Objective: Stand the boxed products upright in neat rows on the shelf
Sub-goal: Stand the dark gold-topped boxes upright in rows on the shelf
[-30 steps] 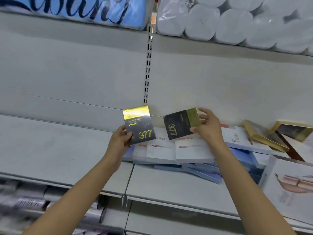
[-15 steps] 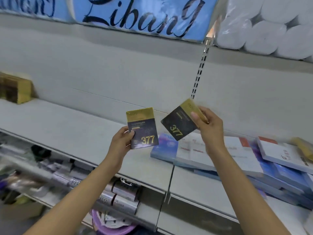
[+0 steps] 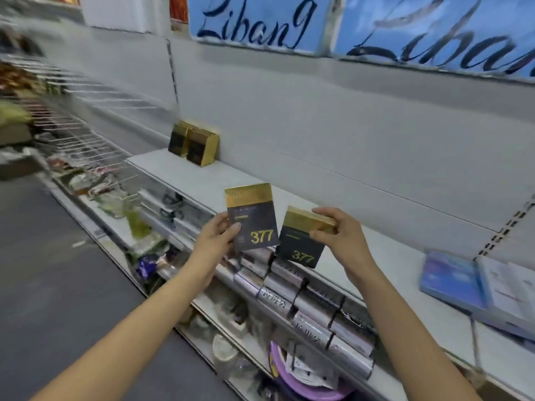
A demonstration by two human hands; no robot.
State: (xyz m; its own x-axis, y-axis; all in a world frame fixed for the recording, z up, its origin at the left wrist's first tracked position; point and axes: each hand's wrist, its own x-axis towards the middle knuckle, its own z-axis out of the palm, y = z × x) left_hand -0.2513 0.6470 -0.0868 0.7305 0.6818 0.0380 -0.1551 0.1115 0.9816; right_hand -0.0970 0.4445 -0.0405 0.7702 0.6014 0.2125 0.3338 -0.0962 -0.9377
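My left hand [image 3: 215, 237] grips a black-and-gold "377" box [image 3: 252, 217] by its lower left corner, face toward me and upright. My right hand [image 3: 337, 231] holds a second "377" box [image 3: 301, 241] by its gold top end, so it hangs upright just right of the first. Both boxes hover above the front edge of the white shelf [image 3: 197, 176]. At the shelf's far left end, two short rows of the same black-and-gold boxes [image 3: 195, 143] stand upright against the back wall.
Flat blue and white boxes [image 3: 474, 287] lie stacked on the shelf at the right. Silver-wrapped rolls [image 3: 307, 296] hang below the shelf front, with a purple basin [image 3: 304, 380] and clutter on lower shelves. Blue "Libang" packs [image 3: 254, 21] sit overhead. The aisle floor lies left.
The view has swung left along the shelf, bringing the standing boxes into sight. My right hand has turned its box from tilted to upright and brought it close beside the left box.
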